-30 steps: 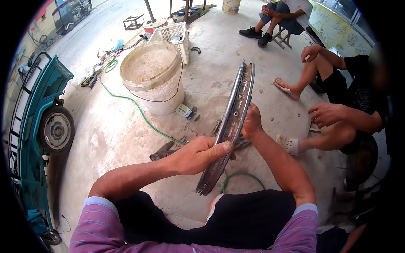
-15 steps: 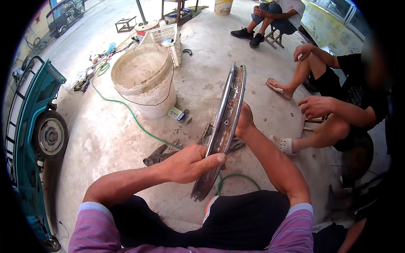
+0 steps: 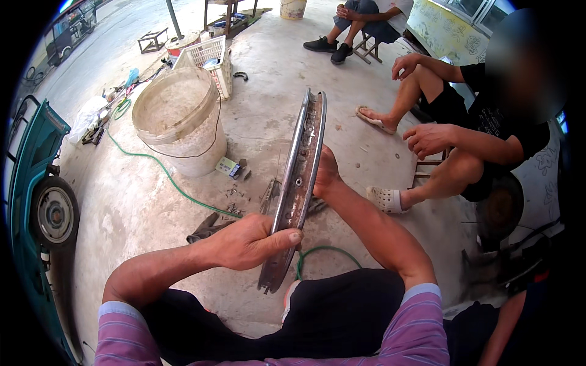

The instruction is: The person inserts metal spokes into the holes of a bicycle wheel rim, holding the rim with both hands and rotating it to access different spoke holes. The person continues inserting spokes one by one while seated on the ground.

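A metal wheel rim (image 3: 298,177) stands edge-on above my lap, tilted with its top away from me and to the right. Its inner channel faces me and looks rusty, with small spoke holes along it. My left hand (image 3: 251,241) is closed round the lower part, its thumb laid across the channel. On the far right side, my right hand (image 3: 328,173) grips the rim, its fingers partly hidden behind it. Below on the concrete are a dark glove-like cloth (image 3: 207,229), small loose metal pieces (image 3: 234,208) and a little box (image 3: 228,167).
A dirty white bucket (image 3: 183,125) stands ahead left, a plastic crate (image 3: 213,58) behind it. A green hose (image 3: 160,160) winds across the floor. At the left is a teal vehicle (image 3: 30,177). One seated person (image 3: 452,128) is close on the right, another (image 3: 366,21) farther back.
The whole scene has slid left in the picture as my view turned a little right. Both hands keep their hold on the rim, which leans at nearly the same angle.
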`<state>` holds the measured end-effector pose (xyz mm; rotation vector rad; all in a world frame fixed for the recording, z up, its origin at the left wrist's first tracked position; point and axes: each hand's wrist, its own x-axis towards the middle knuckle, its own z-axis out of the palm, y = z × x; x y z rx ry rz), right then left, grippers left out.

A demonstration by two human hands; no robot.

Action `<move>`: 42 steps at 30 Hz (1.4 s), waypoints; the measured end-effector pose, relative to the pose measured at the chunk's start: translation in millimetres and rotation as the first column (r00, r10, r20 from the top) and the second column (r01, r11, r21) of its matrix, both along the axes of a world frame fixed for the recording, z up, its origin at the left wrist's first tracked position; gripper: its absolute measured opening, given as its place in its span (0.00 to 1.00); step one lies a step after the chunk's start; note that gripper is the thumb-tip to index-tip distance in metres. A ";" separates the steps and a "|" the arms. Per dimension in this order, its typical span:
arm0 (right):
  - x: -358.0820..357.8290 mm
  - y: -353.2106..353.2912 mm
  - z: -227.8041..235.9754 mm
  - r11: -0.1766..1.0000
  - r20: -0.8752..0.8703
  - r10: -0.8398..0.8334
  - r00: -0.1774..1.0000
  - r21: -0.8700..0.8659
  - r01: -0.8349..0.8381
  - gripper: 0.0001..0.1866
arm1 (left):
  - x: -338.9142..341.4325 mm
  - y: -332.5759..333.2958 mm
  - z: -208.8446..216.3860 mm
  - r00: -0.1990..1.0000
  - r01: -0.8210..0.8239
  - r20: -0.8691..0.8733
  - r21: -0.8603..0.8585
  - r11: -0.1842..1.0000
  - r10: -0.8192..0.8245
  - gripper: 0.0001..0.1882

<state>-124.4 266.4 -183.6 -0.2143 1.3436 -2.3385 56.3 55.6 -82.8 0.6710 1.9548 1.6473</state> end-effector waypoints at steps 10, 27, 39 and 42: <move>15.9 11.9 28.0 0.990 -0.105 0.141 0.984 0.033 -0.139 0.19 | 0.5 15.7 10.0 0.986 0.164 0.014 0.048 0.985 -0.165 0.25; 31.7 37.5 11.3 0.767 -0.572 0.205 0.794 0.598 0.232 0.19 | -79.6 -65.5 -14.2 0.980 -0.198 0.040 0.179 0.964 0.194 0.30; 32.5 46.0 27.5 0.960 -0.115 0.273 0.955 0.100 -0.262 0.19 | -122.7 -107.8 -320.6 0.861 -0.484 -0.185 -0.587 0.650 0.474 0.15; 49.5 30.6 47.4 0.958 -0.082 0.218 0.972 0.210 -0.197 0.21 | -107.4 -104.6 -355.0 0.783 -0.598 -0.327 -0.632 0.493 0.530 0.14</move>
